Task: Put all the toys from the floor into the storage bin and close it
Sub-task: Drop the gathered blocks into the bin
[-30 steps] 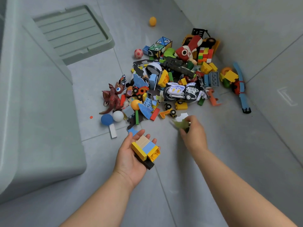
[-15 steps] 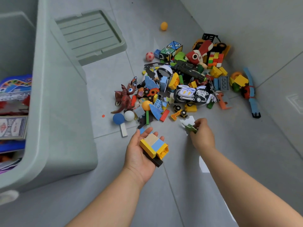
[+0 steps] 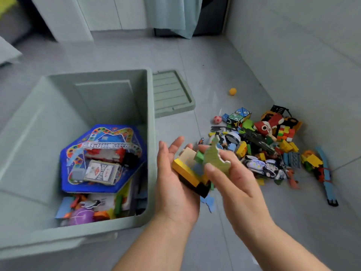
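The green storage bin (image 3: 150, 133) stands open at the left, partly filled with a blue game board, a card box and other toys. Just right of its rim, my left hand (image 3: 172, 184) lies palm up with straight fingers and carries a stack of toy blocks (image 3: 187, 171), yellow, tan and black. My right hand (image 3: 234, 177) pinches a flat green puzzle piece (image 3: 214, 155) and a small green block above that stack. The toy pile (image 3: 259, 145) lies on the floor at the right, near the wall.
The bin's lid (image 3: 172, 94) lies flat on the floor behind the bin. An orange ball (image 3: 232, 91) and a red ball (image 3: 217, 119) sit apart from the pile. A blue puzzle piece (image 3: 210, 202) lies on the floor under my hands. A wall runs along the right.
My head has turned left, so the bin's inside shows. Both hands have lifted from the floor toward the bin; the right hand brought the green piece over the blocks in the left palm.
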